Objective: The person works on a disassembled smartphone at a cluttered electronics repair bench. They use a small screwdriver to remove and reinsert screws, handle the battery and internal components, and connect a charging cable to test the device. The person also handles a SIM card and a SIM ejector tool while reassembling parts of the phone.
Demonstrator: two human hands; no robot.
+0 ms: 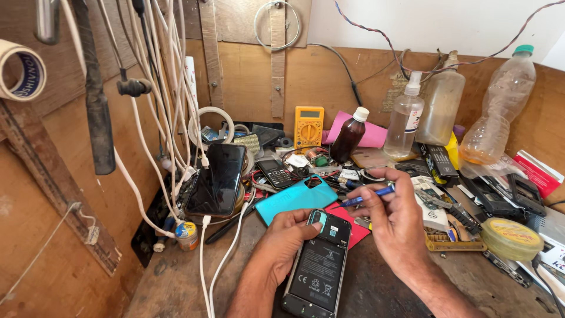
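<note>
Wooden bench (176, 282) crowded around phone (318, 271)

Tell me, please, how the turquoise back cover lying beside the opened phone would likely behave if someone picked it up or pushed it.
The turquoise back cover looks like a thin plastic shell, so it is probably light and somewhat flexible. It lies propped on clutter rather than flat, so a push would likely make it slide or rock. Its smooth surface may be slightly slippery.
</note>
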